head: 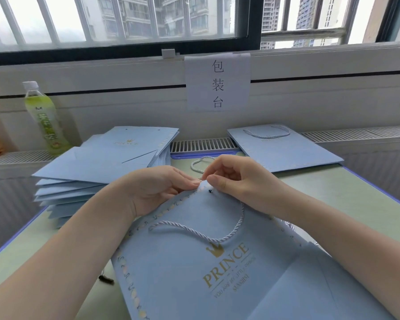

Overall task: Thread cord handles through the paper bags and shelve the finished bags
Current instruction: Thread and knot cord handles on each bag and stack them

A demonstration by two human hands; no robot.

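Both hands meet at the top edge of a blue paper bag [217, 269] lying at the surface's near edge; left hand [157, 188] grips that edge, right hand [236, 176] pinches the cord [201, 232].

**Packing table by a barred window**

Pale green table [356, 195] edged in blue, pushed against a white wall. Above, window [125, 19] with white bars, grey daylight, tower blocks beyond. Paper sign [217, 82] taped below sill. Radiator grille [201, 144] along table's far edge.
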